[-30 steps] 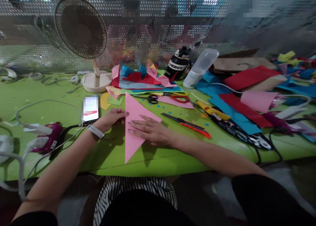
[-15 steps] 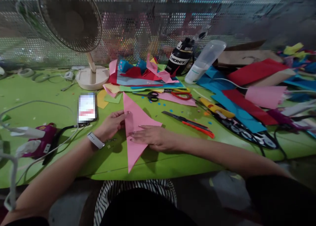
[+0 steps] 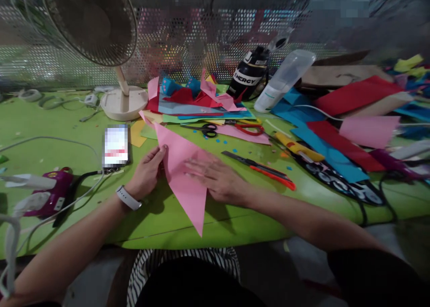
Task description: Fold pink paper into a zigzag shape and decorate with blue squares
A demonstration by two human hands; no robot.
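Observation:
A folded pink paper [image 3: 181, 172] with pointed corners lies over the green table [image 3: 151, 235], one tip toward the near edge. My left hand [image 3: 148, 172] pinches its left edge, thumb on top and the other fingers partly hidden beneath. Across the paper's right part lies my right hand [image 3: 221, 177], its fingers stretched out and slightly blurred. Right of that hand is an orange-and-black cutter knife [image 3: 258, 169] with its blade out. Black scissors [image 3: 208, 130] and red-handled scissors [image 3: 248, 128] rest beyond the paper.
A fan [image 3: 123, 103], a phone [image 3: 116, 146] and a purple power strip [image 3: 50, 193] with cables stand at the left. Behind are stacked coloured papers [image 3: 188, 109], a black bottle [image 3: 247, 76] and a clear bottle [image 3: 285, 81]. A yellow cutter [image 3: 298, 147] and more sheets lie right.
The pink paper has turned, its near tip swinging right and its far tip left. My right hand has shifted slightly right and up with it; my left hand still pinches the left edge.

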